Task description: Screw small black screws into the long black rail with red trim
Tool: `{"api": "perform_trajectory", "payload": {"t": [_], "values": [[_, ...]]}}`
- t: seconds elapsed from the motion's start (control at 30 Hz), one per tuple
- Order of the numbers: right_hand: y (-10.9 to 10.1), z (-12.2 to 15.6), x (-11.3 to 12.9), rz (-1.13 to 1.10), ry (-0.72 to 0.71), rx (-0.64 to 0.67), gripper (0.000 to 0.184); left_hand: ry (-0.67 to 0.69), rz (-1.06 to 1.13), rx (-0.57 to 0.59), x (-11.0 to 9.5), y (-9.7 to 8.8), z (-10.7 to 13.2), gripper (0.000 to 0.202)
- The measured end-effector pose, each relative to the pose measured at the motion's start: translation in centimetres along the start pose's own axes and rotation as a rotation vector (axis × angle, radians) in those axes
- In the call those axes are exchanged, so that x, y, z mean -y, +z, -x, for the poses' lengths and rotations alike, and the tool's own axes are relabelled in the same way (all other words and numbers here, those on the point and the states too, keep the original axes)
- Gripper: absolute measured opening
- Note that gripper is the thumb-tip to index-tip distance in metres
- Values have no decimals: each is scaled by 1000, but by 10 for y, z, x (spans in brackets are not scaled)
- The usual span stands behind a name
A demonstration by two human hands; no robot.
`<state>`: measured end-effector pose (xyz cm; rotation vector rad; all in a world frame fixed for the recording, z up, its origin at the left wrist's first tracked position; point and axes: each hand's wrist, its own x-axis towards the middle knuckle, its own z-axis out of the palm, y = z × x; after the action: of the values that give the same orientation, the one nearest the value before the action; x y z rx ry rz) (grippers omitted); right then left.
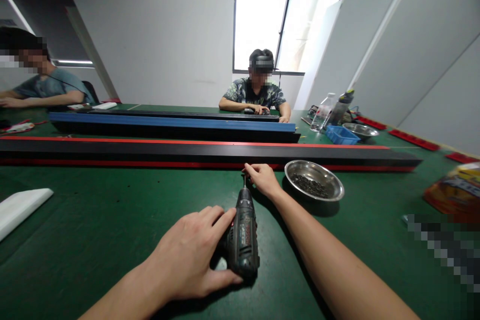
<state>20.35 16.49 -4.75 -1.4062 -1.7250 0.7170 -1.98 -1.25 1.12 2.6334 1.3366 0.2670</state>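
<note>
My left hand (195, 255) is wrapped round a dark cordless screwdriver (243, 232) that lies pointing away from me toward a long black rail with red edges (150, 152). My right hand (262, 177) reaches to the tip of the screwdriver, fingers pinched there next to the rail's near side; whatever they pinch is too small to make out. Just right of that hand stands a shallow metal bowl (314, 185) holding several small dark screws.
A second long rail, black with a blue top (172, 125), lies behind. One person sits across the green table (93, 230), another at far left. Bottles (330, 110), a blue tray (340, 135), a second metal bowl (360, 131), a white piece (20, 207) and an orange packet (453, 192) are about.
</note>
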Motion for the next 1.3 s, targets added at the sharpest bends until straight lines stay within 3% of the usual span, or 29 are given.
{"api": "perform_trajectory", "payload": {"t": [1.3], "values": [[1, -2, -1, 44, 37, -50, 46, -3, 1, 2, 1, 0, 1, 92]]}}
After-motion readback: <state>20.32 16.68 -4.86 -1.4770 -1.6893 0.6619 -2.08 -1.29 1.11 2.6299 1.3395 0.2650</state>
